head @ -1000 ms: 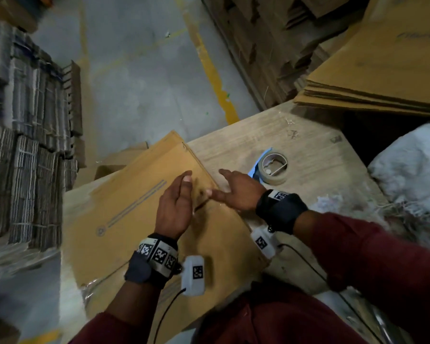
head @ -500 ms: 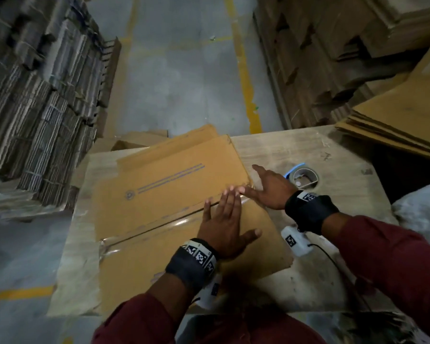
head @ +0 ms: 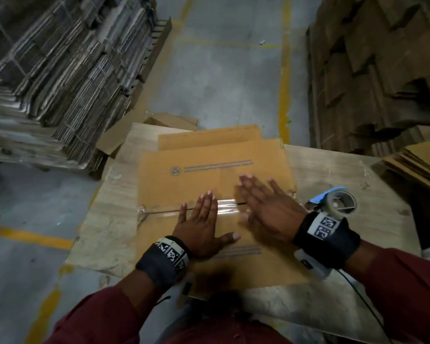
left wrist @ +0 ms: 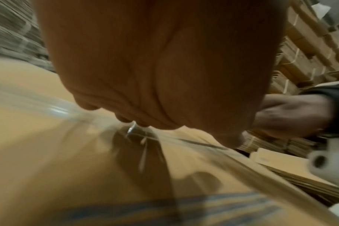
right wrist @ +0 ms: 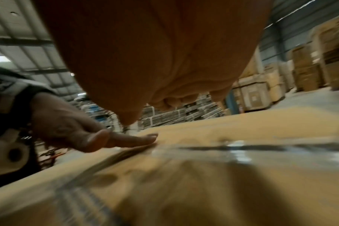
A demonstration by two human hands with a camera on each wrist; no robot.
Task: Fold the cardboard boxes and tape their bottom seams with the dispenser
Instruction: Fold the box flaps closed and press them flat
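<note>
Flat tan box (head: 209,155), clear-taped seam (head: 226,207)

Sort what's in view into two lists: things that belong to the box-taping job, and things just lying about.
Belongs to the job:
- cardboard box, lying flat on the table
- clear tape along its seam
- tape dispenser, set down to the right of the box
- left hand and right hand, flat on the box

Just lying about:
- bundled cardboard stacks
- loose flat sheets
- cardboard scrap

Warehouse: stacked flat cardboard (head: 60,78), yellow-lined concrete floor (head: 224,78), metal roof (right wrist: 29,50).
</note>
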